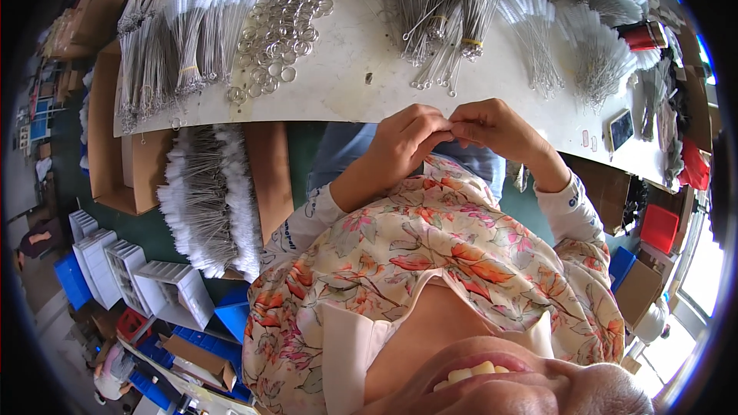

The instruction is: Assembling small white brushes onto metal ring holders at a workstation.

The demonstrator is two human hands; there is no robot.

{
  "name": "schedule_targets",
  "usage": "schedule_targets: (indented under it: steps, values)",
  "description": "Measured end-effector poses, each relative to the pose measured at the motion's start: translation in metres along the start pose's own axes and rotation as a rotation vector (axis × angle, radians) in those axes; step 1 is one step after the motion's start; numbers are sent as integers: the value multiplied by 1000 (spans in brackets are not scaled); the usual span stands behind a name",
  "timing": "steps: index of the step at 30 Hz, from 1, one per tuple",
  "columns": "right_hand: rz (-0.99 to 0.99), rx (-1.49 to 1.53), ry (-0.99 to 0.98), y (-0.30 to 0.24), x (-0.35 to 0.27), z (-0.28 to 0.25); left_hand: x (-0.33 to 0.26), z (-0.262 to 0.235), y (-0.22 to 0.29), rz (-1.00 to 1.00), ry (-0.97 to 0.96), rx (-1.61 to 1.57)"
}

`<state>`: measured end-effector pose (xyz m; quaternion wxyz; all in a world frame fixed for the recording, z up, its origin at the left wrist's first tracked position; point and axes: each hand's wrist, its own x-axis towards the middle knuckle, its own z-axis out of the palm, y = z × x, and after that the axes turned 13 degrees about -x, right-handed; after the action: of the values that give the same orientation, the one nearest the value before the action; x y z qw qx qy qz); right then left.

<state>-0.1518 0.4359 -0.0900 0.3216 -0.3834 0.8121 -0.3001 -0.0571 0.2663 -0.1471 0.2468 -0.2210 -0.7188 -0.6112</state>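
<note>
My left hand [401, 142] and right hand [498, 129] meet at the near edge of a white worktable [338, 81], the fingertips of both drawn together in a pinch; my own fingers cover the spot, so I cannot tell whether a small piece is gripped between them. Just beyond, on the tabletop, lie bundles of white-bristled wire brushes [477, 4], their looped ends toward me, one bunch cinched by a yellow band [471, 44]. Farther left, a heap of silvery metal rings [288, 23] spreads beside more bunched brushes [192, 31]. A dark-screened smartphone [621, 129] lies near the table's right side. Below to my left, stacked brushes [204, 192] sit between brown cardboard sides [269, 173]. I wear a floral smock [469, 253] with white sleeves [314, 211] showing.
</note>
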Motion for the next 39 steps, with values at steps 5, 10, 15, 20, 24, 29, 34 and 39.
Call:
schedule_targets:
  steps: [5, 10, 15, 20, 24, 29, 34, 39]
  values:
    - [144, 486, -151, -7, 4, -8, 31, -39, 11, 91, -256, 122]
    - [128, -1061, 181, 34, -2, -13, 81, -143, -72, -95, -143, 898]
    - [-25, -345, 406, 23, 11, 3, 83, -160, -93, -215, -252, 1048]
    - [-39, 105, 457, -12, 32, -9, 89, -149, -67, -27, 59, 809]
    - [-213, 303, 523, -38, 55, -10, 79, -94, -12, -509, 413, -678]
    - [-459, 294, 613, -57, 59, -3, 63, -55, 8, -553, 446, -1142]
    - [-538, 242, 651, -58, 57, 14, 54, -53, 12, -511, 449, -1211]
    - [-580, 11, 849, -60, 54, 22, 57, -61, 26, -301, 324, -373]
